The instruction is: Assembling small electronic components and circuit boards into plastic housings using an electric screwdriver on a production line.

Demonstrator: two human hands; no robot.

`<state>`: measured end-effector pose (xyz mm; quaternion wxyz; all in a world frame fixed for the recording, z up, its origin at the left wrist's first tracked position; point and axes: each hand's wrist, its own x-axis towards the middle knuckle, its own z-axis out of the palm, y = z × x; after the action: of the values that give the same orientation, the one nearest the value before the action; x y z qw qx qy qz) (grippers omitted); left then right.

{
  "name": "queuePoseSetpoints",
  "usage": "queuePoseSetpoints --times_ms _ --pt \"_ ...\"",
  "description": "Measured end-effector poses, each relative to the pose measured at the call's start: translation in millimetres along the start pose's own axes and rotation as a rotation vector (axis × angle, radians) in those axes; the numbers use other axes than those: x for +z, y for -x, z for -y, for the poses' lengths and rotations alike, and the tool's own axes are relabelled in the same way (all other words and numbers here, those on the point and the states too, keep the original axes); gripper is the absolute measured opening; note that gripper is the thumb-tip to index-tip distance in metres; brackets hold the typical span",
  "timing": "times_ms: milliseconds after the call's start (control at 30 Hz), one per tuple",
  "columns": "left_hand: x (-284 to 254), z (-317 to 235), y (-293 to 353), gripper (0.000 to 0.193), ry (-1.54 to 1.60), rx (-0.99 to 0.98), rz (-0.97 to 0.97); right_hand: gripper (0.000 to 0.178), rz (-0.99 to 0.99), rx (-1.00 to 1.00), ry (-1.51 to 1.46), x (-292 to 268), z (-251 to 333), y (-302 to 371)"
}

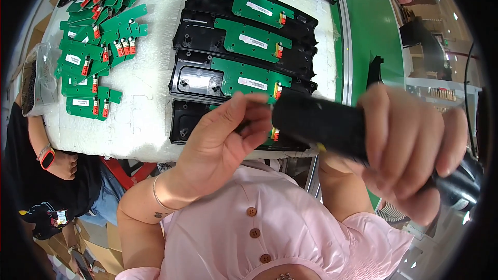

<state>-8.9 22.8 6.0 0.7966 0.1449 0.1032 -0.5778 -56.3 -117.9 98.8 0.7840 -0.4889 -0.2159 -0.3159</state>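
Right grip (407, 140): we find it closed in a full-hand wrap, fingers well around one black tool (319, 124). Motion blur hides the tool's exact kind. A whole-fist hold appears chosen for its thick body, leaving the end nearer the other hand free.

Left grip (210, 148): thumb and fingers bent toward one another just beside the tool's free end. We cannot tell how far they are closed, nor whether something small and dark sits between them; the nearness suggests a steadying or guiding role.

Landmark: one row of black housings (199, 32), four in number, hollow side up. We judge them laid so to keep their interiors within reach. The tool hangs over the row's near right part, the left grip over its near middle.

In the row: green circuit boards (249, 78), each set toward its housing's right, labels upward; the nearest is largely hidden by the hands.

Left of the row: a heap of loose green boards (78, 58), apparently kept apart as a ready supply. Beyond that heap, a clear plastic bag (45, 91).

Beneath the row: a white sheet (148, 132), probably padding for the counter (367, 31), whose green top shows to the row's right.
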Motion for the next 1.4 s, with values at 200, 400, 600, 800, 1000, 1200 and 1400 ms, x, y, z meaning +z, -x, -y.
queuePoseSetpoints --times_ms 200,400,600,800,1000,1200,1400 --pt "-2 0 0 0.039 -0.047 -0.117 -0.049 0.028 0.027 0.16 0.413 -33 -35 -19" --pt "-11 0 8 0.03 -0.22 -0.153 0.028 0.023 -0.04 0.245 0.395 -41 -46 -18" --pt "-16 -4 7 0.025 -0.281 -0.151 0.051 0.02 -0.026 0.3 0.445 -43 -48 -20" --pt "-3 -4 7 0.026 -0.277 -0.101 -0.076 0.017 -0.04 0.362 0.409 -43 -55 -24" --pt "-18 -11 8 0.03 -0.331 -0.142 0.038 0.016 0.023 0.375 0.417 -41 -56 -26" --pt "-11 -13 8 0.03 -0.275 -0.106 -0.017 0.03 0.164 0.264 0.265 -30 -33 -30" --pt "-10 -14 7 0.029 -0.286 -0.105 0.027 0.03 0.246 0.277 0.194 -9 13 -21"
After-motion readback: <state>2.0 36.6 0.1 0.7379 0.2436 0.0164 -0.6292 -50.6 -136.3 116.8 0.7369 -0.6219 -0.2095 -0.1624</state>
